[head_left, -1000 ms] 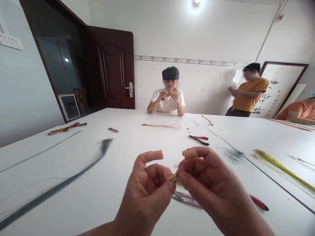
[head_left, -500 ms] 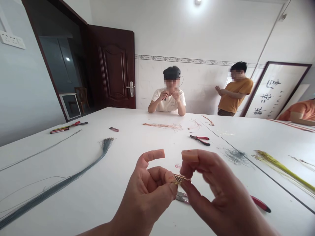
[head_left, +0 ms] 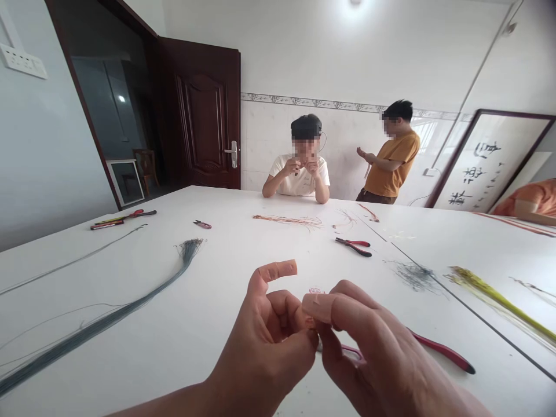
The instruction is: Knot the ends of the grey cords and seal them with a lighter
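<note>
Your right hand [head_left: 369, 336] swings across your left fingertips, covering the latticed piece

You bring both hands together low over a white table [head_left: 147, 362], where the small latticed piece, visible half a second ago, is now hidden among your fingertips. Your left hand [head_left: 269, 341] keeps its thumb and a bent finger pinched on it, another finger, tan-wrapped, stretched out above. Your right fingers curve loosely, one wrapped tip lying over that pinch; whether they grip anything cannot be told. Snips [head_left: 353, 351] and a red handle [head_left: 447, 353] show partly from behind your right hand. A long grey-blue bundle [head_left: 130, 313] runs up the table to your left; at your right lie a tangle of dark threads [head_left: 414, 276] and a yellow-green bundle [head_left: 499, 296]. Beyond your hands are red-handled pliers [head_left: 356, 246], smaller snips [head_left: 202, 224] and orange strands [head_left: 286, 220]. Across the table sits a person in a pale shirt [head_left: 302, 180], hands raised before the face. Farther back, a person in a mustard shirt [head_left: 393, 165] stands between a dark door [head_left: 208, 110] and framed calligraphy [head_left: 482, 162], now clear of the frame they overlapped a second ago
</note>
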